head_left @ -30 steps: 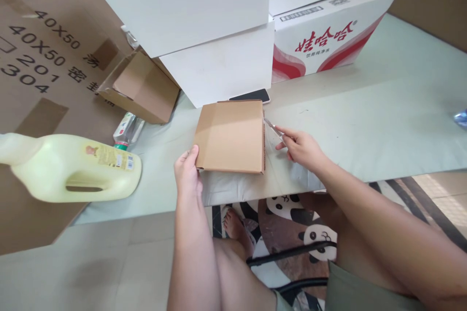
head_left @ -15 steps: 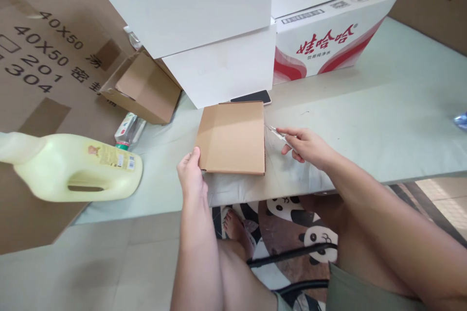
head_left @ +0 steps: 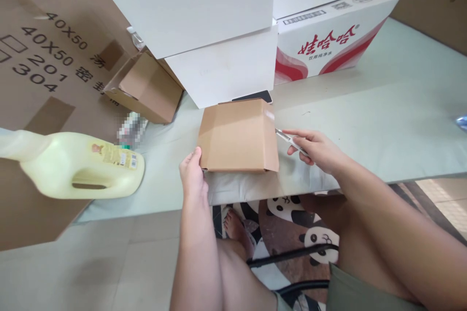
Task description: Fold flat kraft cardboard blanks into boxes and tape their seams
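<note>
A flat brown cardboard box [head_left: 233, 138] lies near the front edge of the table. My left hand [head_left: 192, 169] grips its left front corner, thumb on top and the other fingers mostly hidden. On the box's right side a flap [head_left: 270, 143] stands out, with a shiny piece of tape near its far end. My right hand [head_left: 315, 148] is closed around a slim silver utility knife [head_left: 292, 142], index finger stretched along it. The knife's tip points left and meets or nearly meets the flap's outer edge; I cannot tell which.
Behind the box are a dark phone [head_left: 260, 96], white boxes [head_left: 226, 68] and a red-and-white carton [head_left: 328, 46]. To the left lie a pale yellow jug [head_left: 54, 170], a blurred-out bottle [head_left: 132, 130] and a small brown box [head_left: 151, 87]. The table's front edge [head_left: 302, 194] runs close by.
The box's right flap has come outward and now shows beside the top. My right hand has shifted slightly right and down with the knife. My left hand keeps its hold on the corner.
</note>
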`<action>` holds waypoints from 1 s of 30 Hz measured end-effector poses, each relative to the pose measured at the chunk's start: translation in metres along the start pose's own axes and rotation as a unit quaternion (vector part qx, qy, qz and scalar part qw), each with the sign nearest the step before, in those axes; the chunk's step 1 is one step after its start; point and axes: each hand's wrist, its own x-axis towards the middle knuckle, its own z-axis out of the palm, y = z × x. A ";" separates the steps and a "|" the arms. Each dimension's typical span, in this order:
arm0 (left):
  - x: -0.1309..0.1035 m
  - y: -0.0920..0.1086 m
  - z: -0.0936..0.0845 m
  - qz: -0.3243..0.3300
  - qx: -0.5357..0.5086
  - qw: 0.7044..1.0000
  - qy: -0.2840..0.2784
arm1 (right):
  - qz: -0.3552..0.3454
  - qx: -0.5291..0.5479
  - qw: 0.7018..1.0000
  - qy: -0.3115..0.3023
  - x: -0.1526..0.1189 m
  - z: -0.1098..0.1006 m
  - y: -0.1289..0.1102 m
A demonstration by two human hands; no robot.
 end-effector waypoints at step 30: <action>0.002 -0.006 -0.002 0.017 0.009 0.999 -0.035 | -0.090 0.030 0.993 0.069 0.009 0.014 0.011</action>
